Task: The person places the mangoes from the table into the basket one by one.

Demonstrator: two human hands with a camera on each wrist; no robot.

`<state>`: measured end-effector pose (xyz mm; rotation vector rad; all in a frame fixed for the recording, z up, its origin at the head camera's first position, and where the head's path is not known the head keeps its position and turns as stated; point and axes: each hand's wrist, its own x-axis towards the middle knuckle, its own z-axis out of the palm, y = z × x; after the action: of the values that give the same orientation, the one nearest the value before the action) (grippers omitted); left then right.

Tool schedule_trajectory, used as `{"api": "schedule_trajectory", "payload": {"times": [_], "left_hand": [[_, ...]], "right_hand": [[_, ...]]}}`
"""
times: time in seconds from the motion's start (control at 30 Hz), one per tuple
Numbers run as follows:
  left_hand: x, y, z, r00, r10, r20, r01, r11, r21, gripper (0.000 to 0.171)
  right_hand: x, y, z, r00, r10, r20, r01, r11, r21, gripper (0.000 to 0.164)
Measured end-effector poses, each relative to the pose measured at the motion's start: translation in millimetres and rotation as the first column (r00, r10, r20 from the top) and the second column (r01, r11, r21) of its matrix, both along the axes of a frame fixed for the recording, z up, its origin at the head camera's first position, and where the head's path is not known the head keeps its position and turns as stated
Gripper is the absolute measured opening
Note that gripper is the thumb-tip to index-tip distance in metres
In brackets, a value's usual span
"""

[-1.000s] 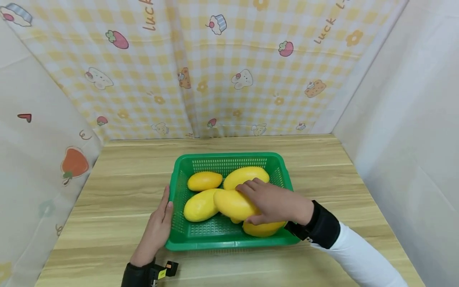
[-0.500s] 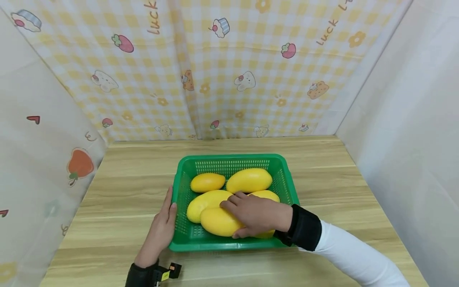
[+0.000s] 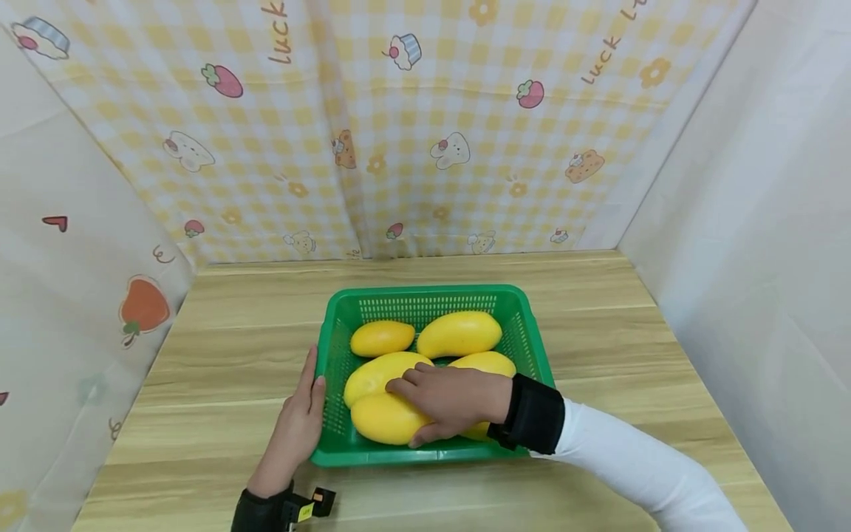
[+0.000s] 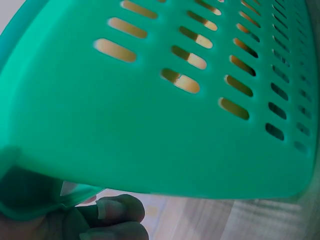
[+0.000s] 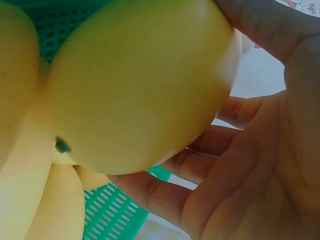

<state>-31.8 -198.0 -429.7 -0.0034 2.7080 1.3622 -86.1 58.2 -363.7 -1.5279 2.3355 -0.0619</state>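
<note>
Several yellow mangoes lie in a green plastic basket (image 3: 425,457). My right hand (image 3: 444,399) reaches over the basket from the right and grips a large mango (image 3: 384,420) near the front left, thumb on the near side and fingers over the far side. In the right wrist view the fingers (image 5: 165,197) curl along this mango (image 5: 140,90), which has a dark stem spot. My left hand (image 3: 297,427) holds the basket's left rim, its thumb at the edge. Fingertips (image 4: 112,207) show below the rim in the left wrist view.
Inside the basket, a smaller mango (image 3: 382,338) lies at the back left and another mango (image 3: 460,334) at the back right. One more mango (image 3: 488,362) is partly behind my right hand. A wooden table (image 3: 253,325) carries the basket; a checked cloth (image 3: 412,185) hangs behind.
My right hand has moved left and toward me with the mango, bringing it down into the basket's front left. A mango at the right has come into view. My left hand stays at the rim.
</note>
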Motion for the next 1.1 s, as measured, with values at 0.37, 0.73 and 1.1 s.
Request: {"api": "schedule_trajectory", "payload": {"times": [0.37, 0.73, 1.1], "left_hand": [[1.4, 1, 0.8, 1.0, 0.0, -0.016, 0.0, 1.0, -0.002, 0.055], [0.1, 1, -0.1, 0.999, -0.011, -0.035, 0.011, 1.0, -0.01, 0.055], [0.8, -2, 0.5, 1.0, -0.021, -0.017, 0.021, 1.0, -0.013, 0.056]], "right_hand": [[-9.7, -14, -10.4, 0.982, -0.062, 0.176, 0.05, 0.996, 0.072, 0.073], [-13.7, -18, -13.6, 0.988, -0.026, 0.149, 0.015, 0.998, 0.068, 0.074], [-10.8, -23, -13.8, 0.983, -0.061, 0.172, 0.045, 0.994, 0.1, 0.074]]}}
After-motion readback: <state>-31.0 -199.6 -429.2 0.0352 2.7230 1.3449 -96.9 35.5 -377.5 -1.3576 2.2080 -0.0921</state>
